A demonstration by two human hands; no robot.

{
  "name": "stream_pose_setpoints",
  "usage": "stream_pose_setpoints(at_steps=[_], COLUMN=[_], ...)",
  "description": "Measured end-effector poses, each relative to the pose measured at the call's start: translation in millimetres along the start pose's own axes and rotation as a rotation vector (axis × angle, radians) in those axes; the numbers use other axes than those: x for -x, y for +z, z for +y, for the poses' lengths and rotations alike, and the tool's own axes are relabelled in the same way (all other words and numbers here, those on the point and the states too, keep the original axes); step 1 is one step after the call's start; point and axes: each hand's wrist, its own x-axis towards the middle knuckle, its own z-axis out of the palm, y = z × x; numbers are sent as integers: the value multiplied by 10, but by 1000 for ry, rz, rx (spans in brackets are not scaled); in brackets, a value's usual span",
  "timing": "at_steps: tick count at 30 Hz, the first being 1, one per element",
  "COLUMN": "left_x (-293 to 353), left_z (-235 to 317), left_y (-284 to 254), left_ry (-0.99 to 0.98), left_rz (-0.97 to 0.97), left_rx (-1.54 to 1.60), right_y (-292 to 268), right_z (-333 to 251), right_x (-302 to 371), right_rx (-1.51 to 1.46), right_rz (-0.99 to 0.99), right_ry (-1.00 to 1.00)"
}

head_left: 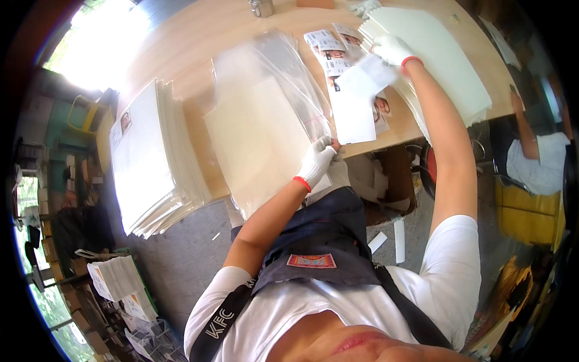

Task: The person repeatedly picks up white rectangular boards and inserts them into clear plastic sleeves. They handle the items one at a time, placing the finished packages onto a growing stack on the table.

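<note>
My left hand (318, 160), in a white glove with a red wristband, is closed at the table's near edge on the corner of a clear plastic bag (300, 99). A cream sheet (253, 123) lies at these bags; I cannot tell whether it is inside one. My right hand (393, 50), gloved the same way, is by the left edge of a pale sheet stack (431, 57). Its fingers seem closed on a blurred white paper (369, 76). Below that lies another white paper (354, 117), partly over printed labels with pictures (325, 45).
To the left, a tall stack of bagged white sheets (142, 157) overhangs the table (181, 36). A metal tin (262, 8) stands at the far side. Under the table is a cardboard box (398, 187). Another person (537, 154) is at the right.
</note>
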Motion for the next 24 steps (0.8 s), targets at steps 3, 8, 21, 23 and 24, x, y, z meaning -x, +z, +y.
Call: stream_pose_setpoints(at_steps=[3, 8, 21, 23, 24], left_x=[-158, 122, 561, 510, 477], left_z=[-188, 298, 663, 676, 689], left_y=[-70, -201, -1365, -1413, -1424], left_ry=[31, 47, 872, 895, 889], left_rz=[-20, -139, 410, 432, 442], left_rx=[26, -436, -838, -854, -859], right_y=[-299, 120, 2160, 2193, 2208], right_z=[-2, -730, -1035, -1026, -1020], right_x=[-400, -320, 37, 2, -12], right_rx=[398, 154, -190, -186, -180], right_rz=[474, 641, 156, 91, 67], right_ry=[-275, -559, -959, -945, -943])
